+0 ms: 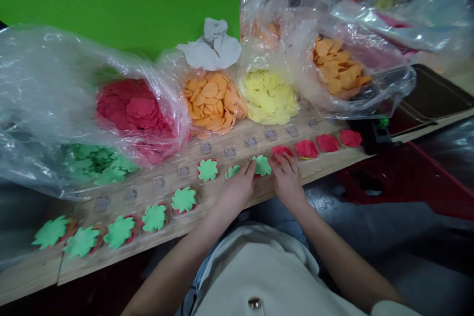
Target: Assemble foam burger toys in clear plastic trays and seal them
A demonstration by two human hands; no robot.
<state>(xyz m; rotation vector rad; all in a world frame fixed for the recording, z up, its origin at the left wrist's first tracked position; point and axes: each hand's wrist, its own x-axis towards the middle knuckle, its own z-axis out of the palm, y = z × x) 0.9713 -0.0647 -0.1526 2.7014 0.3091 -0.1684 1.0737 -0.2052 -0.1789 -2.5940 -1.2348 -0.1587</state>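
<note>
A thin green flower-shaped piece (261, 165) lies between my two hands, on the front row of clear plastic cups. My left hand (240, 185) has its fingers close together, their tips at the piece's left edge. Another green piece (232, 172) is partly covered beside that hand. At the right edge of the first piece is my right hand (288, 177), its fingers a little apart and reaching over a red piece (281, 151). More green pieces (184, 199) top red ones to the left. To the right, red pieces (328, 143) lie uncovered.
Behind the row stand plastic bags of red pieces (138, 108), orange discs (211, 101), yellow discs (270, 96) and green pieces (99, 163). Another bag of orange discs (338, 66) stands right. White crumpled paper (211, 44) lies behind; a dark tray (433, 96) sits far right.
</note>
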